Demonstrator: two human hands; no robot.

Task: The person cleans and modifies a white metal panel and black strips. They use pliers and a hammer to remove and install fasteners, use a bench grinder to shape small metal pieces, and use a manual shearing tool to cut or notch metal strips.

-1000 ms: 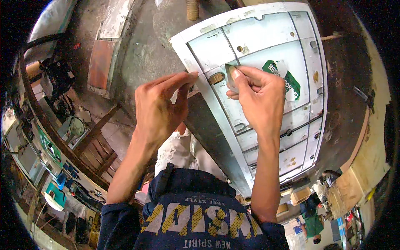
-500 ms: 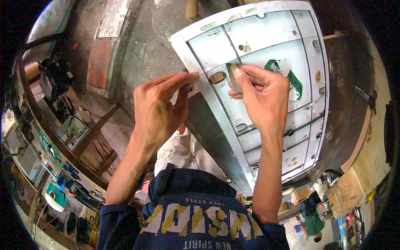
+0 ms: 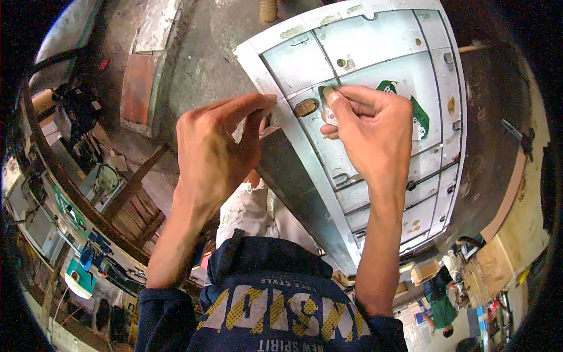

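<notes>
A large white panel (image 3: pixel 290 61) with dark grooves, cutouts and green sticker remnants lies in front of me to the right. Over its left part, my right hand (image 3: pixel 375 120) is closed in a pinch on a thin flat grey piece (image 3: pixel 331 115), whose dark corner sticks out past the thumb. What the piece is I cannot tell. My left hand (image 3: pixel 220 135) is raised by the panel's left edge, thumb and fingers pinched together; whatever is between them is too small or hidden. Between the hands, an oval slot (image 3: pixel 306 108) shows in the panel.
A dark board (image 3: pixel 293 176) runs beneath the panel's left side. On the concrete floor at the upper left lies a long, worn piece with a reddish-brown section (image 3: pixel 138 88). Wooden framing (image 3: pixel 135 182) stands left. Another person in green (image 3: pixel 441 314) is far off, lower right.
My left hand has shifted slightly left and down, and my right hand slightly right, so they are a little farther apart. The flat piece in my right hand has changed its tilt.
</notes>
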